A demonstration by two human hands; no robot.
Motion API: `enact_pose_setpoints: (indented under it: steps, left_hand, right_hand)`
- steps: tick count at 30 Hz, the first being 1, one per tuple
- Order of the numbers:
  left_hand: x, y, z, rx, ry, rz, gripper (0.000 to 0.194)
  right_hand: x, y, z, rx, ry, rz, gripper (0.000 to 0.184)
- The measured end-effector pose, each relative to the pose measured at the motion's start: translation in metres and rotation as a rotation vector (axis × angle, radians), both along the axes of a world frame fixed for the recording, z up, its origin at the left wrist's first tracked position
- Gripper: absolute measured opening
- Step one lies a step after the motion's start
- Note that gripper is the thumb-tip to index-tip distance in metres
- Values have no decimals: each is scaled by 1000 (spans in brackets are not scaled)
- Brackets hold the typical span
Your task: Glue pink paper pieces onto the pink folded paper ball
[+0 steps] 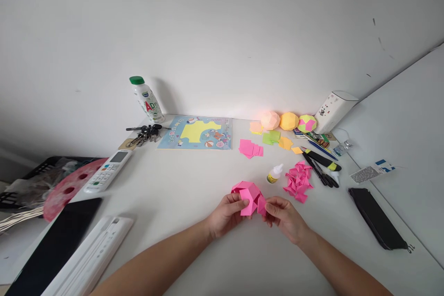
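Observation:
Above the front middle of the white table, my left hand (227,215) grips a partly formed pink folded-paper ball (248,192), thumb on its near face. My right hand (282,217) pinches a pink folded-paper piece (261,205) at the ball's right side; whether that piece is joined to the ball I cannot tell. Gaps show between the ball's panels. Just beyond stands a small glue bottle (275,174) with a white nozzle. To its right lies a heap of pink folded-paper pieces (299,181). Flat pink paper squares (250,148) rest farther back.
Three finished paper balls (289,121) line the wall beside a white box (335,111). Pens and a cutter (322,159) lie right, near a black pouch (378,218). At left are a bottle (147,100), keys (149,133), a remote (108,171) and a black tablet (58,245).

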State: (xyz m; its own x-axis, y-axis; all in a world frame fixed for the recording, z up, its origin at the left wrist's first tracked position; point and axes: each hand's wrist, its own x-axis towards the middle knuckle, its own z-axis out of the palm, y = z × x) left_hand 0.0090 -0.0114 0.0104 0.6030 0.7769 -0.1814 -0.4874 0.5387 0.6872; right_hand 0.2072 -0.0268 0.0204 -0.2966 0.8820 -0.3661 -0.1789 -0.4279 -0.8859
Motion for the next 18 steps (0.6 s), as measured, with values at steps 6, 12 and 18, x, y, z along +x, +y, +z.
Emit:
enact_pose_setpoints:
  steps: [6, 12, 18]
  left_hand:
    - [-1, 0, -2, 7, 15, -8, 21]
    - [-1, 0, -2, 5, 30, -9, 23]
    - [-1, 0, 0, 12, 28, -8, 22]
  right_hand:
    - [-1, 0, 2, 18, -43, 2, 22]
    - [-3, -1, 3, 25, -92, -32, 24]
    - [-4, -3, 5, 31, -102, -16, 25]
